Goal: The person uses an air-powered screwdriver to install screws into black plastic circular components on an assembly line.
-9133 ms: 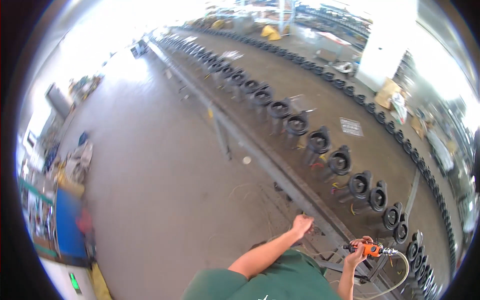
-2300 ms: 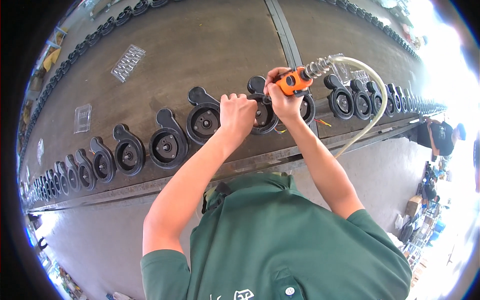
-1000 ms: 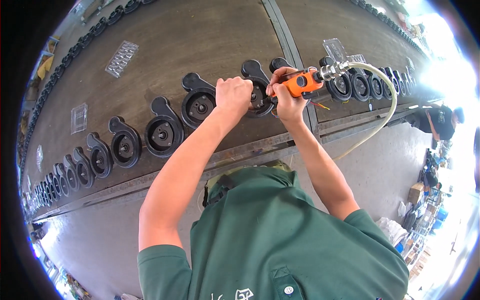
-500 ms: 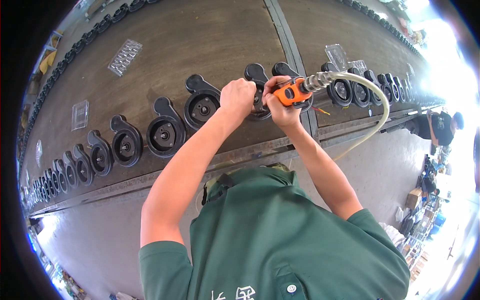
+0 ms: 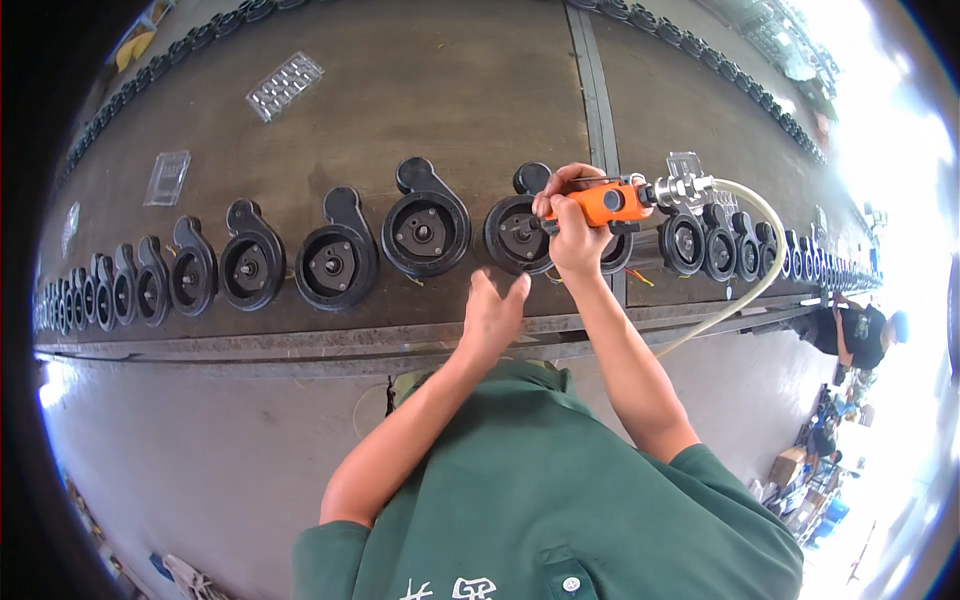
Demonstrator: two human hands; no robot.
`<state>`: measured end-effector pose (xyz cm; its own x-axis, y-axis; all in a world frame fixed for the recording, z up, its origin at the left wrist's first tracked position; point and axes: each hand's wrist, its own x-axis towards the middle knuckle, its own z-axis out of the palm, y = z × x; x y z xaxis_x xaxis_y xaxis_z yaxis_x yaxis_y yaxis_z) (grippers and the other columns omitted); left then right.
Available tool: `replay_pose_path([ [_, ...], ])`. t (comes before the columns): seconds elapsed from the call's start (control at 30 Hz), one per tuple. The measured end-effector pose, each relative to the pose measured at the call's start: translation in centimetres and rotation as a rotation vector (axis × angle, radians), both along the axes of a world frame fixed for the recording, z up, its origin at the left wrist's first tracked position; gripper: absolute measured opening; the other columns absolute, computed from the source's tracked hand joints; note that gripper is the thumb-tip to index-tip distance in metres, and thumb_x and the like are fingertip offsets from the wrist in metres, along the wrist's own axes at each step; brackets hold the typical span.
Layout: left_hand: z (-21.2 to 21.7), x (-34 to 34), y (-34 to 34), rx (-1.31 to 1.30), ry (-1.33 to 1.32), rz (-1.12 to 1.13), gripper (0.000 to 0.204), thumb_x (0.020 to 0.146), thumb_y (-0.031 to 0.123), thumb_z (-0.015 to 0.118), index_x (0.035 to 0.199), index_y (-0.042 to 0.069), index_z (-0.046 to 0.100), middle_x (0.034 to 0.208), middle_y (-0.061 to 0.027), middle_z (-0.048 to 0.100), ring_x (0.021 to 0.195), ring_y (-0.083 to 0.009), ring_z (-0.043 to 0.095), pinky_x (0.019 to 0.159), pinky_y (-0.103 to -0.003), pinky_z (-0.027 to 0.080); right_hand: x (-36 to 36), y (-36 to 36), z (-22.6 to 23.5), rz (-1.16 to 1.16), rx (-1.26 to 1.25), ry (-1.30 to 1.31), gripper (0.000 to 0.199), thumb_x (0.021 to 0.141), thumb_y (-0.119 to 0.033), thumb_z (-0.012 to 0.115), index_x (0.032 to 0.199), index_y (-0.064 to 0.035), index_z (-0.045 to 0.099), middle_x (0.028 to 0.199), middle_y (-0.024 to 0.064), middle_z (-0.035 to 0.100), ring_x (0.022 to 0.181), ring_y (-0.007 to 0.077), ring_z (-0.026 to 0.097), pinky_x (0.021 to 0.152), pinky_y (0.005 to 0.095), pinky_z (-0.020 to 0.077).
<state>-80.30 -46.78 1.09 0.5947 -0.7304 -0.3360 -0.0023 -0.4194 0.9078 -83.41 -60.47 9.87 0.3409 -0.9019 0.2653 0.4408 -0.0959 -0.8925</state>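
Observation:
My right hand [image 5: 577,232] grips an orange air tool [image 5: 603,204] with a pale hose [image 5: 741,283] on its right end. The tool's tip sits over a black round pump housing [image 5: 517,231] on the long brown bench [image 5: 420,95]. My left hand [image 5: 492,311] hovers over the bench's front edge, fingers loosely spread, holding nothing. It is just below that housing and apart from it. More black housings stand in a row: one [image 5: 426,226] to the left, another [image 5: 337,260] beyond it.
The row of housings runs along the bench to both sides, with several at the far right [image 5: 703,243]. Clear plastic trays [image 5: 284,85] lie farther back. A metal rail [image 5: 300,345] edges the bench. Another person [image 5: 855,330] bends over at the right.
My left hand has come off the housing and dropped back toward the bench edge. The right hand still holds the tool over the same housing.

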Motion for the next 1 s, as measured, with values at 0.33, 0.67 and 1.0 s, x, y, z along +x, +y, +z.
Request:
replay_pose_path([
  [0.33,0.4,2.4,-5.5,-0.035,0.238,0.110,0.047,0.090,0.017,0.053,0.132,-0.003,0.049,0.119,-0.0313,0.063,0.115,-0.0468,0.060,0.100,-0.049,0.046,1.1,-1.0,-1.6,0.047,0.012,0.036,0.022,0.081,0.005,0.052,0.103,0.0009,0.055,0.085,0.0073,0.062,0.066,0.0129,0.060,0.061,0.0266,0.0506],
  [0.67,-1.1,2.4,-5.5,-0.091,0.210,0.102,0.043,0.091,0.017,0.055,0.128,-0.003,0.050,0.116,-0.0304,0.064,0.112,-0.0469,0.061,0.098,-0.049,0.047,0.9,-1.1,-2.0,0.080,-0.037,0.088,0.027,0.082,0.006,0.047,0.108,0.0013,0.053,0.087,0.0108,0.058,0.067,0.0177,0.055,0.068,0.0346,0.0514],
  [1.0,-0.8,2.7,-5.2,-0.122,0.192,0.073,0.039,0.091,0.016,0.056,0.124,-0.003,0.052,0.116,-0.0304,0.064,0.112,-0.0467,0.061,0.097,-0.049,0.047,1.1,-1.2,-1.7,0.092,-0.042,0.093,0.027,0.081,0.007,0.047,0.107,0.0015,0.053,0.087,0.0115,0.058,0.067,0.0182,0.055,0.068,0.0353,0.0516],
])
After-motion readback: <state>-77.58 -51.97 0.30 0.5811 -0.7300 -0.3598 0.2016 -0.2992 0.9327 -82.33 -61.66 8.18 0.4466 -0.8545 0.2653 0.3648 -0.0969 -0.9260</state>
